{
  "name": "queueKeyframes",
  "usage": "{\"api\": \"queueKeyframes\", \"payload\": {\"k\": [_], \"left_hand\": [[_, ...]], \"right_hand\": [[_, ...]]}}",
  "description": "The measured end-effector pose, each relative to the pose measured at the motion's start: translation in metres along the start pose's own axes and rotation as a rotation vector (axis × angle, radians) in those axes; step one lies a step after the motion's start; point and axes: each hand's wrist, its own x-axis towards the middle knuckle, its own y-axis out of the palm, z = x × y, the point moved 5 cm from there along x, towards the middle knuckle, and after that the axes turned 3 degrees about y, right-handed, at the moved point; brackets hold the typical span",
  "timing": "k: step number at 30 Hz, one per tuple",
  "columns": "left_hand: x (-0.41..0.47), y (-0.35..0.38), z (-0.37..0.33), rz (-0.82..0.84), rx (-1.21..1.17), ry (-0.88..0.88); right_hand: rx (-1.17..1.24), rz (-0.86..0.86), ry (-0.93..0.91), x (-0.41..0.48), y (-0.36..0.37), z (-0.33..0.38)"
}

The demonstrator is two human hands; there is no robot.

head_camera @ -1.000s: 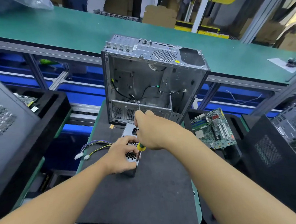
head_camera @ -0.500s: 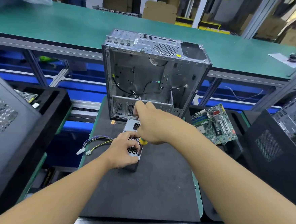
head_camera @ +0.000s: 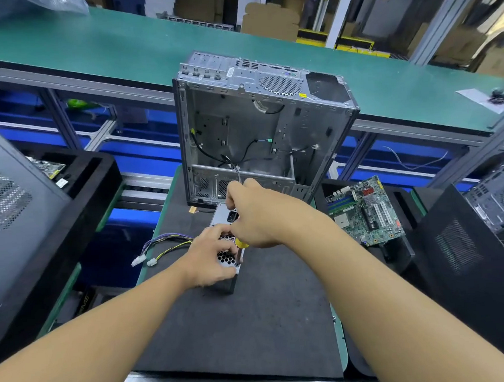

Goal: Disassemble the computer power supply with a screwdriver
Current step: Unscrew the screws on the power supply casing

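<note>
A small silver power supply (head_camera: 226, 259) with a honeycomb vent stands on the dark grey mat (head_camera: 254, 325), its coloured cables (head_camera: 165, 244) trailing left. My left hand (head_camera: 211, 259) grips the supply's top and left side. My right hand (head_camera: 261, 214) holds a screwdriver (head_camera: 240, 249) with a yellow collar, shaft pointing down, its tip on a screw at the near right corner of the vent face. Both hands hide most of the supply.
An empty silver computer case (head_camera: 264, 124) stands upright just behind the supply. A green motherboard (head_camera: 365, 209) lies in a black tray to the right. Black case panels (head_camera: 473, 259) lean at right, a grey case (head_camera: 10, 207) at left. A green conveyor (head_camera: 115, 45) runs behind.
Both hands stay on the supply and the screwdriver, with the right hand only slightly shifted. The view has tilted a little.
</note>
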Motion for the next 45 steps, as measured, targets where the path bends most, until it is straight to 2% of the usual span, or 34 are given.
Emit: {"api": "queueKeyframes", "payload": {"k": [5,8,14,16,20,23,29,36,42,45], "left_hand": [[0.0006,0.0023,0.0032,-0.021,0.010,-0.022],[0.0009,0.0025,0.0040,-0.022,0.004,-0.016],[0.0016,0.0017,0.0031,-0.020,0.010,0.027],[0.0024,0.0016,0.0023,-0.014,0.001,0.055],[0.0012,0.0039,0.0073,-0.053,0.003,0.018],[0.0009,0.0060,0.0097,-0.058,0.005,-0.003],[0.0017,0.0041,0.0066,-0.059,-0.006,0.005],[0.0002,0.0058,0.0081,-0.064,0.005,0.006],[0.0011,0.0030,0.0046,-0.056,-0.021,0.026],[-0.0001,0.0031,0.0042,-0.052,-0.046,0.012]], "right_hand": [[-0.058,-0.099,0.067,-0.0006,-0.0027,-0.0059],[-0.094,-0.174,0.028,-0.0010,-0.0008,-0.0038],[-0.003,-0.021,-0.036,-0.0041,0.0004,-0.0013],[0.003,-0.022,-0.031,-0.0040,0.0011,-0.0006],[-0.074,-0.154,0.056,-0.0022,-0.0020,-0.0013],[-0.085,-0.228,0.017,-0.0029,-0.0012,-0.0016],[0.055,-0.026,-0.033,-0.0054,0.0034,-0.0013],[-0.076,-0.214,0.027,-0.0023,0.0028,0.0014],[0.036,-0.051,-0.008,-0.0027,0.0039,0.0021],[0.004,-0.095,0.005,-0.0025,0.0046,0.0018]]}}
